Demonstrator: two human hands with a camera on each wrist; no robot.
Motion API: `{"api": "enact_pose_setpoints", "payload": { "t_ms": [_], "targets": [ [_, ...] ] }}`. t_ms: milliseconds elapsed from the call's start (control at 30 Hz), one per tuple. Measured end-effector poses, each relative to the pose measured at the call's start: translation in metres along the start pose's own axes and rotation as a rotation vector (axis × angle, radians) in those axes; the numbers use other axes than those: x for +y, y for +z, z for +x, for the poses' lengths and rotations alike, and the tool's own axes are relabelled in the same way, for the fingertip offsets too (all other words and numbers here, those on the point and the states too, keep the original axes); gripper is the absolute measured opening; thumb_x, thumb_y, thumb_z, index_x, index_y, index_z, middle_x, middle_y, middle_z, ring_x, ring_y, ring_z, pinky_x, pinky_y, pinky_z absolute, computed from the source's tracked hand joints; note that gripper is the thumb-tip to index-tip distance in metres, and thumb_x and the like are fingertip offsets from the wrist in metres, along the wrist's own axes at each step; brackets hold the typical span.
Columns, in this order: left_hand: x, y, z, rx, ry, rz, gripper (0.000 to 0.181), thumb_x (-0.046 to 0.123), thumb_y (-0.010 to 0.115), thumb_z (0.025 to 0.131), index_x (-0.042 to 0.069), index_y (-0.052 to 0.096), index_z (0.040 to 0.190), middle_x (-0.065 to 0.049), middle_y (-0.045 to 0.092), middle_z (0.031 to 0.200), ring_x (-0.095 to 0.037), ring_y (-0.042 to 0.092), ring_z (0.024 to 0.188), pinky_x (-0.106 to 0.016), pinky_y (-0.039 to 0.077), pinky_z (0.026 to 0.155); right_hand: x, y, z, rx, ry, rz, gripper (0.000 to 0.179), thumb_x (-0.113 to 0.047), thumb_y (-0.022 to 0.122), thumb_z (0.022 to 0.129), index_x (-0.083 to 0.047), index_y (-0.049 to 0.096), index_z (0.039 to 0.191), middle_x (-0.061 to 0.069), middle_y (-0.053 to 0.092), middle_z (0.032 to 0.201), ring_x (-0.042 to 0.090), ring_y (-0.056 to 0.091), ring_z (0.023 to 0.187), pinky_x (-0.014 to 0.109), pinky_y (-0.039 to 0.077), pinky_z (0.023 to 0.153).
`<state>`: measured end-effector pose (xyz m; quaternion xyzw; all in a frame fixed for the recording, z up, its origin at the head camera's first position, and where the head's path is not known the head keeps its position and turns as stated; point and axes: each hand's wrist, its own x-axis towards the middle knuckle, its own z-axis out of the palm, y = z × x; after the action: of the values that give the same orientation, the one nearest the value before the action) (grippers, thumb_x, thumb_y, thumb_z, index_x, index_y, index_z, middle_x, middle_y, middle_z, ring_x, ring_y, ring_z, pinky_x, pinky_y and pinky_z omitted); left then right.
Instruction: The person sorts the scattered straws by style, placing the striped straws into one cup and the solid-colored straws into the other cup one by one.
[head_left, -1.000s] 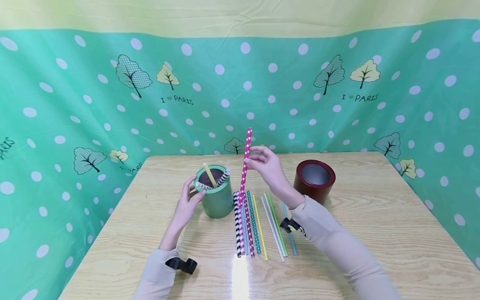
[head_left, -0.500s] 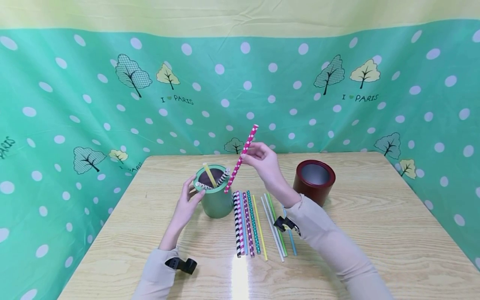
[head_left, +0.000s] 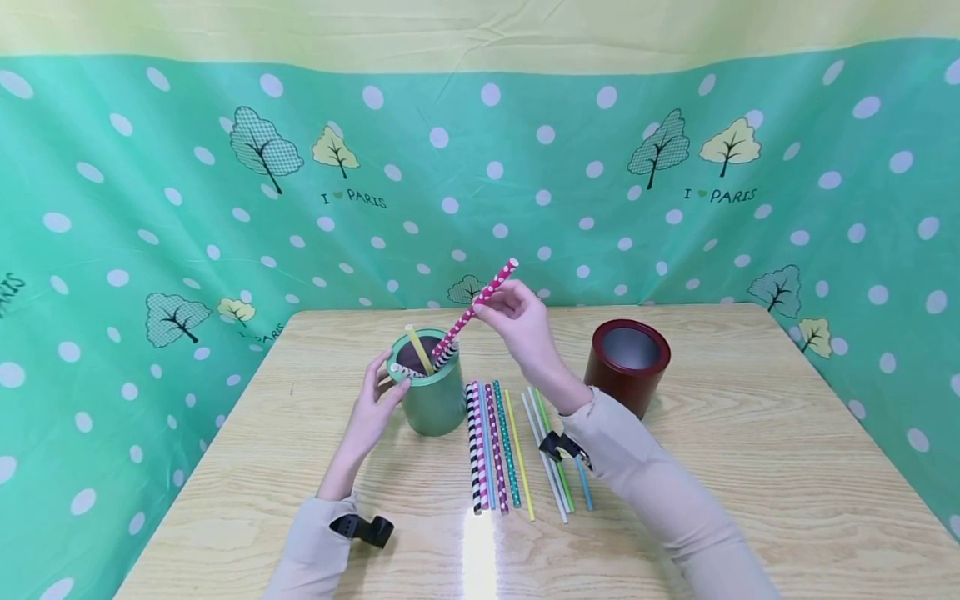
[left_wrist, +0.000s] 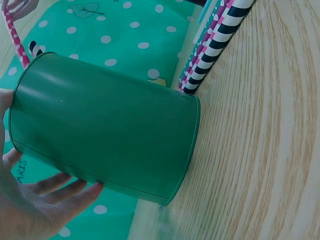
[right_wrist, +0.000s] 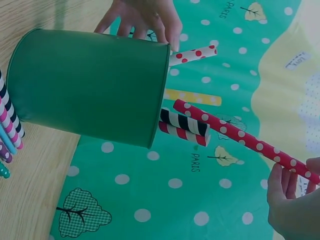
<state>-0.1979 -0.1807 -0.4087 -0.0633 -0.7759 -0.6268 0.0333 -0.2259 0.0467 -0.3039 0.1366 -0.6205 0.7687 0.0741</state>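
Observation:
In the head view my left hand (head_left: 375, 404) grips the green can (head_left: 435, 408), thumb at the rim and fingers round its side. My right hand (head_left: 528, 333) pinches a pink straw with white dots (head_left: 491, 287) near its middle. This straw slants, its lower end over the can's opening. From the can stick a yellow straw (head_left: 420, 348) and, clearer in the right wrist view, a red-dotted white straw (right_wrist: 197, 55), a black-and-white striped straw (right_wrist: 185, 122) and a red-and-white striped one (right_wrist: 180, 134). The left wrist view shows the can (left_wrist: 105, 125) standing on the table.
To the can's right several straws lie side by side on the wooden table (head_left: 247, 467), among them a teal dotted straw (head_left: 507, 446) and a yellow one (head_left: 520, 458). A dark red can (head_left: 626, 383) stands behind the right forearm. A green patterned cloth (head_left: 480, 167) hangs at the back.
My right hand has moved left with the pink dotted straw, from above the lying straws to the green can, and the straw now tilts more. My left hand has stayed put.

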Motion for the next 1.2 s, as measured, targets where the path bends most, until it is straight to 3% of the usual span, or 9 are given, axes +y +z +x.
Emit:
{"api": "enact_pose_setpoints", "payload": {
  "t_ms": [200, 367, 633, 1200],
  "targets": [
    [-0.001, 0.000, -0.001, -0.001, 0.011, 0.014, 0.059, 0.013, 0.052, 0.089, 0.014, 0.020, 0.139, -0.024, 0.034, 0.127, -0.039, 0.037, 0.118, -0.049, 0.037, 0.093, 0.005, 0.006, 0.007, -0.004, -0.029, -0.016, 0.022, 0.007, 0.061, 0.076, 0.004, 0.052, 0.096, 0.005, 0.058, 0.089, 0.013, 0.056, 0.086, 0.028, 0.047, 0.084],
    [-0.013, -0.001, 0.004, 0.009, 0.016, 0.018, 0.058, 0.018, 0.054, 0.089, 0.020, 0.022, 0.138, -0.021, 0.036, 0.127, -0.036, 0.039, 0.117, -0.047, 0.038, 0.093, 0.011, 0.008, 0.014, -0.005, 0.004, -0.043, 0.024, 0.006, 0.061, 0.077, 0.004, 0.052, 0.100, 0.010, 0.057, 0.094, 0.018, 0.056, 0.090, 0.026, 0.047, 0.084],
    [-0.016, -0.001, 0.004, 0.010, 0.031, 0.013, 0.058, 0.019, 0.053, 0.089, 0.022, 0.022, 0.138, -0.021, 0.035, 0.128, -0.036, 0.039, 0.117, -0.047, 0.038, 0.093, 0.023, 0.007, 0.020, -0.003, 0.042, -0.086, 0.027, 0.004, 0.063, 0.077, 0.003, 0.053, 0.102, 0.009, 0.059, 0.094, 0.015, 0.056, 0.087, 0.025, 0.047, 0.083],
    [-0.017, 0.000, 0.006, 0.031, 0.033, 0.017, 0.057, 0.018, 0.055, 0.088, 0.022, 0.025, 0.137, -0.019, 0.038, 0.125, -0.035, 0.040, 0.116, -0.048, 0.038, 0.092, 0.039, -0.012, 0.009, -0.048, 0.078, -0.166, 0.029, 0.002, 0.062, 0.078, 0.004, 0.053, 0.106, 0.016, 0.059, 0.098, 0.018, 0.057, 0.087, 0.026, 0.047, 0.083]
  ]
}}
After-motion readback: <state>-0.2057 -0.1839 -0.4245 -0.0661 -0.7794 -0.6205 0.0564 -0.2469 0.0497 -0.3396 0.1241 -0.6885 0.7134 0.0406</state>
